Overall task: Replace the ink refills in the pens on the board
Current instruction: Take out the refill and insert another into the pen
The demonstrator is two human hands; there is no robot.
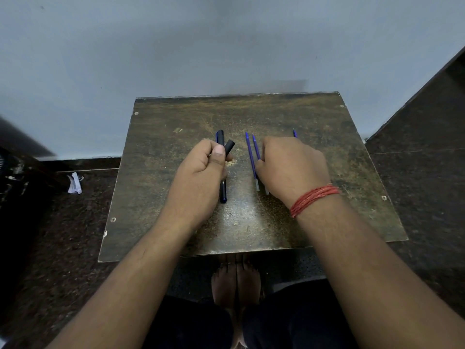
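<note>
A worn brown board [251, 222] lies in front of me. My left hand [201, 172] is closed around a short black pen barrel piece [229, 146], held just above the board. Under that hand a black capped pen [221, 159] lies lengthwise on the board. Two blue ink refills [253, 157] lie side by side in the middle. My right hand [292, 167] rests over them, fingertips touching the right-hand one. Another blue refill tip [295, 133] pokes out beyond my right hand. Whatever lies under my right palm is hidden.
A blue-grey wall [226, 46] rises right behind the board. Dark speckled floor [63, 235] surrounds it. A crumpled white scrap [75, 183] lies on the floor to the left. My bare feet [236, 283] show below the board's near edge.
</note>
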